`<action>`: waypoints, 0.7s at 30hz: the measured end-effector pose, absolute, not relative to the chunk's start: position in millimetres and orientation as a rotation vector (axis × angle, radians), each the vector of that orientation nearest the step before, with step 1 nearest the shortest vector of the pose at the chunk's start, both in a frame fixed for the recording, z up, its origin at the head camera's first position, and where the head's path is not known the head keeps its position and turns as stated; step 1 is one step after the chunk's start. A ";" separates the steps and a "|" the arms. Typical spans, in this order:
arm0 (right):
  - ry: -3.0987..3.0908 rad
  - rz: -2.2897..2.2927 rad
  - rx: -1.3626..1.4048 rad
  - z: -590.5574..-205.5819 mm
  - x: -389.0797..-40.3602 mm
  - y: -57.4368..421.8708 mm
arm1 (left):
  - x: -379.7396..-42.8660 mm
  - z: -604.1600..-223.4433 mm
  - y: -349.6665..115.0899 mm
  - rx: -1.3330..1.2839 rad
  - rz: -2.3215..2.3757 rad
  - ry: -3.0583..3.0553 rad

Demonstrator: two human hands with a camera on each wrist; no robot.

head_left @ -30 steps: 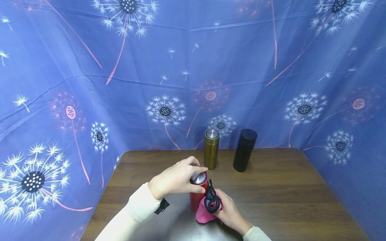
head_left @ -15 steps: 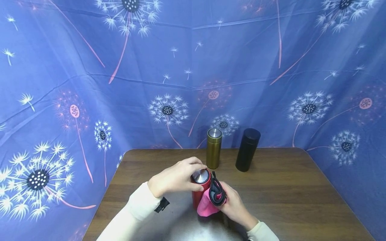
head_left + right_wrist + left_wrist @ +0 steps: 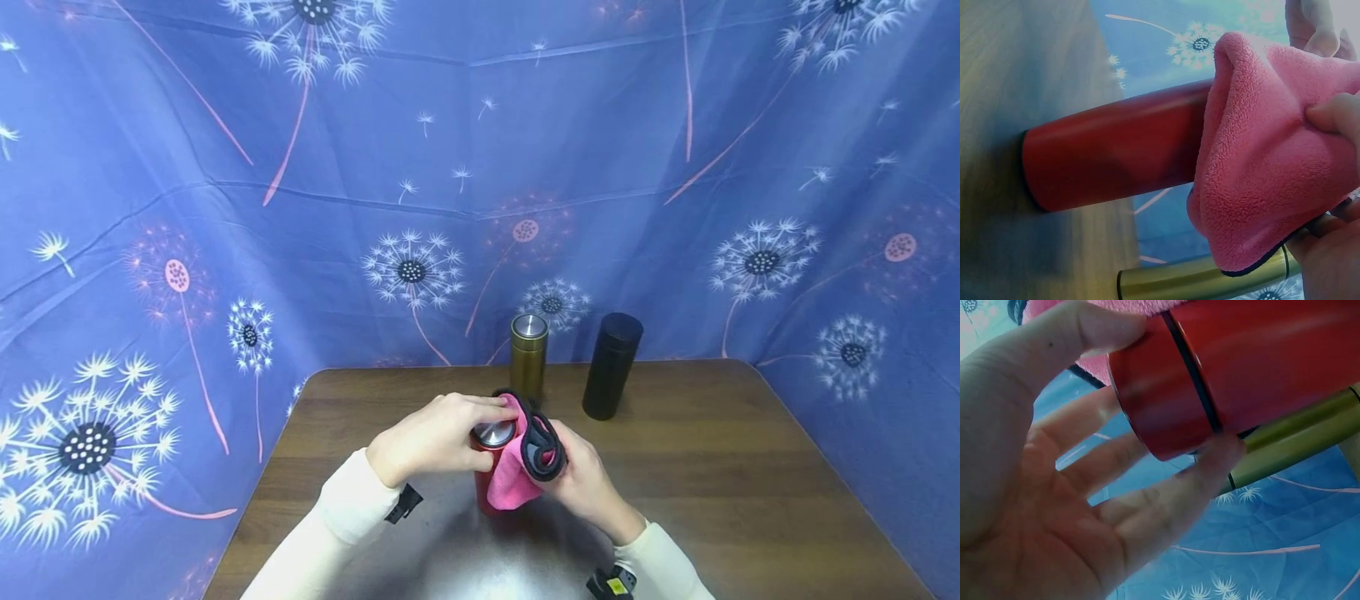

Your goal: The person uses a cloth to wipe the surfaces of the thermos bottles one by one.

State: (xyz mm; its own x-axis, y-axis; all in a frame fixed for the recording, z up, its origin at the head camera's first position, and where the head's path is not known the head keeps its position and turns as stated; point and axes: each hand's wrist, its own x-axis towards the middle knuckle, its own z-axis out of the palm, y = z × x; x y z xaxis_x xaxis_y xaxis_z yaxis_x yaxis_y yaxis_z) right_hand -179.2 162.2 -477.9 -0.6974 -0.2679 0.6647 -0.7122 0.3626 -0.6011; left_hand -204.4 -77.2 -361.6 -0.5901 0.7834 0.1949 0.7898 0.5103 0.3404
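Note:
A red thermos flask [image 3: 483,487] with a silver-topped lid stands on the table. My left hand [image 3: 435,442] grips it round the lid; in the left wrist view the thumb and fingertips lie on the red lid [image 3: 1154,394], above a black ring. Gripped in my right hand [image 3: 588,479] is a pink fluffy cloth [image 3: 1272,144] with a dark edge. The cloth lies against the flask's right side and covers its upper part in the right wrist view, while the lower red body [image 3: 1116,147] shows bare.
Behind the red flask stands a gold flask [image 3: 528,354] with a silver top. To its right is a black flask [image 3: 613,367]. The brown wooden table [image 3: 720,483] ends at a blue dandelion-print cloth backdrop [image 3: 300,250].
My right hand has moved the pink cloth upward along the red flask, from its lower side to beside the lid. The left hand keeps its grip on the lid, and the other flasks stay put.

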 end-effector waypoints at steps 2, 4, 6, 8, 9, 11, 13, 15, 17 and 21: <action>-2.168 1.298 0.852 -475.6 -180.0 161.3 | -202.4 -360.4 -77.3 -1.371 -0.590 -2.726; -2.166 1.298 0.850 -475.7 -180.7 161.3 | -201.0 -360.7 -77.0 -1.339 -0.574 -2.721; -2.173 1.311 0.853 -476.9 -181.3 162.1 | -200.5 -362.4 -76.4 -1.310 -0.573 -2.702; -2.183 1.330 0.850 -477.8 -181.7 163.1 | -200.6 -363.9 -75.9 -1.290 -0.588 -2.681; -2.188 1.341 0.849 -478.1 -181.9 163.5 | -201.0 -364.9 -75.7 -1.287 -0.598 -2.677; -2.193 1.355 0.852 -479.2 -181.4 164.0 | -201.3 -365.5 -75.6 -1.285 -0.620 -2.683; -2.184 1.352 0.859 -481.6 -180.5 164.2 | -201.5 -365.5 -76.0 -1.283 -0.647 -2.717; -2.185 1.358 0.862 -485.6 -179.1 164.3 | -202.0 -365.1 -76.0 -1.285 -0.679 -2.749; -2.195 1.352 0.860 -491.1 -177.5 164.3 | -202.2 -365.3 -76.1 -1.287 -0.702 -2.763; -2.211 1.331 0.851 -503.2 -175.7 163.6 | -202.7 -366.5 -76.0 -1.289 -0.717 -2.741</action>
State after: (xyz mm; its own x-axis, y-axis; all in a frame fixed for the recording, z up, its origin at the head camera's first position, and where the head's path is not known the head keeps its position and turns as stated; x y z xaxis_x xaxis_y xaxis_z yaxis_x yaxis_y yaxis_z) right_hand -175.7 163.6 -503.2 -0.7238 -0.2852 0.6283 -0.6887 0.3540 -0.6327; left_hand -202.7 -76.0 -366.5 -0.6564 0.7227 0.2164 0.7361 0.5508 0.3936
